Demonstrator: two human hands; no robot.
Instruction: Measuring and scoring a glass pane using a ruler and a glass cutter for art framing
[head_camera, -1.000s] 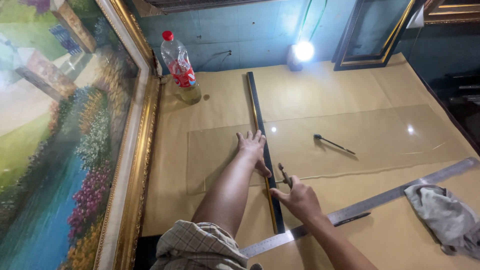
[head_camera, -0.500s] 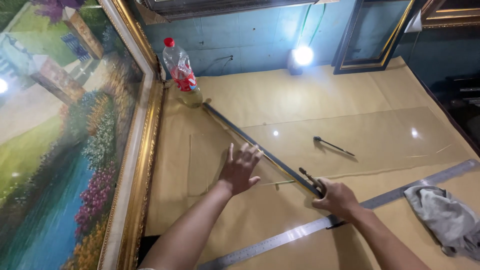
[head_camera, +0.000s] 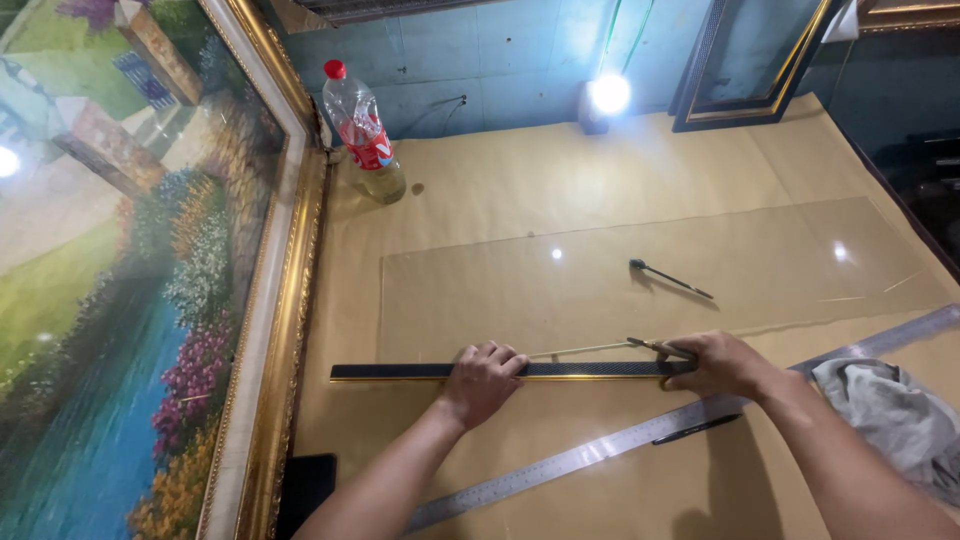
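black gold-edged strip (head_camera: 520, 371): swung from diagonal to parallel with counter near edge, along glass sheet (head_camera: 700, 270) lower edge. left hand (head_camera: 482, 378) fingers curled, pressing it; right hand (head_camera: 722, 362) fingers pinching slim tool (head_camera: 655, 346) at strip end; alignment looks settled.

A picture-framing workshop, probably: a large landscape painting in a gilt frame (head_camera: 270, 330) leans at the left, an empty dark frame (head_camera: 750, 70) stands against the blue wall, and a paper-covered workbench (head_camera: 520, 180) carries a glass sheet (head_camera: 600, 270), a black-and-gold moulding strip (head_camera: 400, 372) and a long steel ruler (head_camera: 600, 455).

Paper-covered table (head_camera: 560, 190): glass sheet (head_camera: 760, 270), ruler (head_camera: 590, 455)
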